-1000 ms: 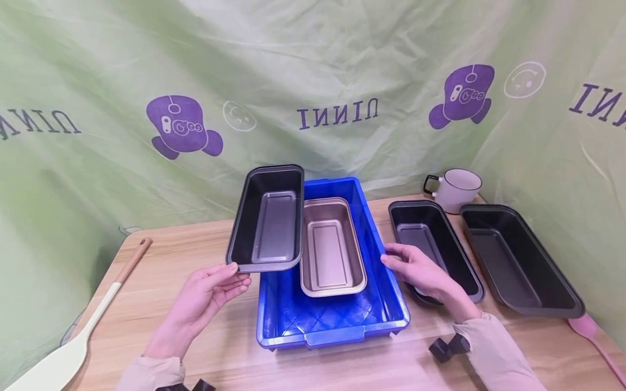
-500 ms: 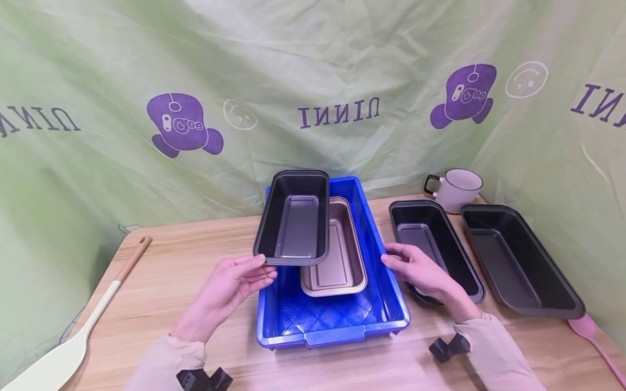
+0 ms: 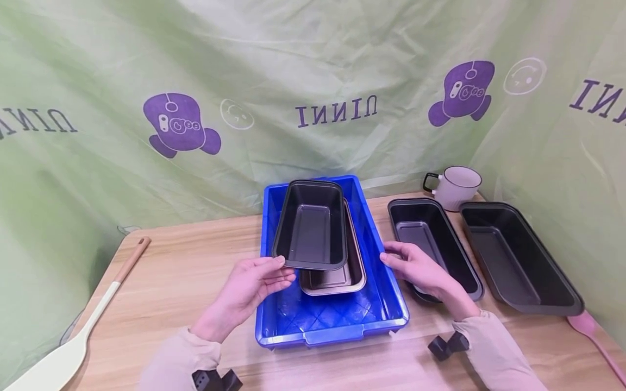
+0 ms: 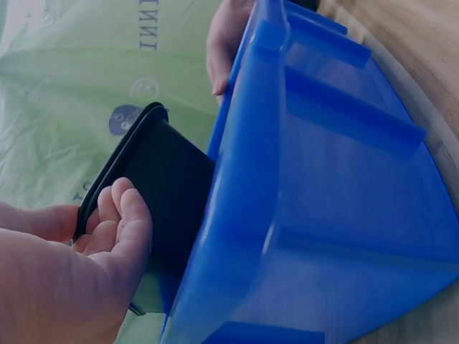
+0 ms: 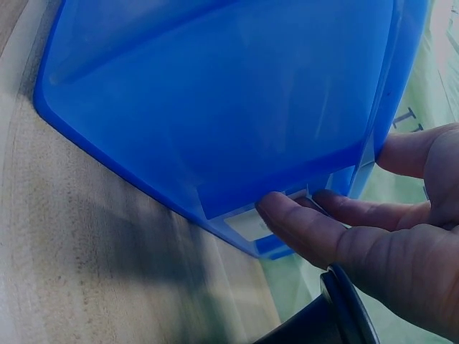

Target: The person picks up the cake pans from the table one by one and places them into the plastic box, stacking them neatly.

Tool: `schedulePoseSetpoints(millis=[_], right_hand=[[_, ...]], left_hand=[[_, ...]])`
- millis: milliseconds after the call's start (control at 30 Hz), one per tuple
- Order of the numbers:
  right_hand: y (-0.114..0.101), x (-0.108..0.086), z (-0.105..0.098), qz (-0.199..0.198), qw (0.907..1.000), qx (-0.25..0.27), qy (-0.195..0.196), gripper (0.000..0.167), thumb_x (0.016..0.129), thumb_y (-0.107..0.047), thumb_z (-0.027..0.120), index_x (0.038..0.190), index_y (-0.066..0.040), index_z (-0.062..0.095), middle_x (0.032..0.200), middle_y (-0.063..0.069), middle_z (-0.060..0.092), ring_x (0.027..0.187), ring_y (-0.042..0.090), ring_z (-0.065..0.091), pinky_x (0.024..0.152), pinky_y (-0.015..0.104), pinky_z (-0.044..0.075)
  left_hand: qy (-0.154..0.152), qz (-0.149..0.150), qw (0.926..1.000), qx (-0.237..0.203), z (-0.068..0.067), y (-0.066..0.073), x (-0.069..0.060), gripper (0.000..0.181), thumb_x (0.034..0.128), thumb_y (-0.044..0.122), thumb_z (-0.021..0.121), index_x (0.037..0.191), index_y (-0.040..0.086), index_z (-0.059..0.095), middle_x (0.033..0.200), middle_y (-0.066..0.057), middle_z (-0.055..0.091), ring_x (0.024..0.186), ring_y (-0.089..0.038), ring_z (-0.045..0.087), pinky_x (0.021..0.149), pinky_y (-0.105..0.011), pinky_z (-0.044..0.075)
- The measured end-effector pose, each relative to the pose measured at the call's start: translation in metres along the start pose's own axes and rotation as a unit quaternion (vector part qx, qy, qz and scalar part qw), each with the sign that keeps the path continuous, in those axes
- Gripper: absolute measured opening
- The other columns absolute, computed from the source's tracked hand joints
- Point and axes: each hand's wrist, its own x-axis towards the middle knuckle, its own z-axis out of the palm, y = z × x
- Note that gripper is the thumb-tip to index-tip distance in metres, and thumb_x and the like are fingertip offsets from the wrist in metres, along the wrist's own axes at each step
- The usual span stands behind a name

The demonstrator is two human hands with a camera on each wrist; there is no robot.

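Observation:
My left hand pinches the near-left rim of a black loaf pan, thumb on top and fingers beneath. That pan hangs over the left part of the blue bin and partly covers a bronze loaf pan lying in the bin. In the left wrist view, the hand grips the rim of the black pan by the bin's side wall. My right hand holds the bin's right rim; in the right wrist view, the hand's thumb lies at the rim and its fingers along the outer wall.
Two more black loaf pans stand right of the bin, with a white mug behind them. A pink utensil lies at the far right. On the left lies a pale spatula with a wooden handle. A green curtain surrounds the table.
My left hand has carried the black pan rightward, from beside the bin's left edge to over the bin, where it now covers more of the bronze pan. My right hand has stayed at the rim.

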Motion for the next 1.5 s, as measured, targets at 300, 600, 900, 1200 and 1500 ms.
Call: schedulePoseSetpoints(millis=[300, 600, 900, 1200, 1500], right_hand=[[0.001, 0.000, 0.000, 0.006, 1.0000, -0.001, 0.005, 0.051, 0.099, -0.009, 0.050, 0.135, 0.021, 0.032, 0.127, 0.038, 0.047, 0.106, 0.028, 0.061, 0.087, 0.033, 0.054], [0.001, 0.000, -0.001, 0.004, 0.9999, -0.008, 0.008, 0.050, 0.099, -0.009, 0.050, 0.135, 0.021, 0.032, 0.125, 0.039, 0.048, 0.105, 0.029, 0.062, 0.085, 0.032, 0.055], [0.001, 0.000, -0.001, 0.005, 0.9998, -0.017, 0.010, 0.050, 0.099, -0.009, 0.050, 0.135, 0.020, 0.033, 0.126, 0.039, 0.048, 0.106, 0.035, 0.061, 0.086, 0.034, 0.055], [0.001, 0.000, -0.001, 0.005, 0.9998, -0.016, 0.009, 0.050, 0.099, -0.008, 0.050, 0.135, 0.021, 0.032, 0.126, 0.039, 0.047, 0.108, 0.035, 0.060, 0.086, 0.034, 0.054], [0.000, 0.000, -0.001, 0.007, 0.9999, -0.013, 0.006, 0.050, 0.099, -0.008, 0.049, 0.135, 0.021, 0.031, 0.126, 0.038, 0.048, 0.106, 0.031, 0.061, 0.087, 0.036, 0.054]], left_hand=[[0.001, -0.012, 0.9999, 0.010, 0.011, -0.009, 0.002, 0.013, 0.0934, 0.004, 0.057, 0.087, 0.004, 0.069, 0.082, -0.009, 0.071, 0.077, -0.018, 0.069, 0.080, -0.031, 0.057], [-0.013, -0.022, 0.9941, 0.106, 0.014, -0.011, 0.006, 0.022, 0.0927, 0.005, 0.058, 0.102, -0.015, 0.062, 0.081, -0.013, 0.071, 0.071, -0.014, 0.068, 0.071, -0.026, 0.058], [-0.026, -0.035, 0.9705, 0.237, 0.011, -0.010, 0.014, 0.026, 0.0925, 0.011, 0.061, 0.090, -0.015, 0.064, 0.072, -0.011, 0.069, 0.062, -0.012, 0.066, 0.062, -0.024, 0.057], [0.000, -0.063, 0.9435, 0.325, 0.025, -0.013, 0.018, 0.024, 0.0906, 0.009, 0.063, 0.079, -0.011, 0.067, 0.064, -0.011, 0.067, 0.052, -0.010, 0.062, 0.056, -0.028, 0.058], [-0.009, -0.066, 0.9250, 0.374, 0.036, -0.019, 0.018, 0.019, 0.0867, -0.001, 0.056, 0.077, -0.011, 0.068, 0.059, -0.007, 0.065, 0.050, -0.008, 0.061, 0.053, -0.024, 0.056]])
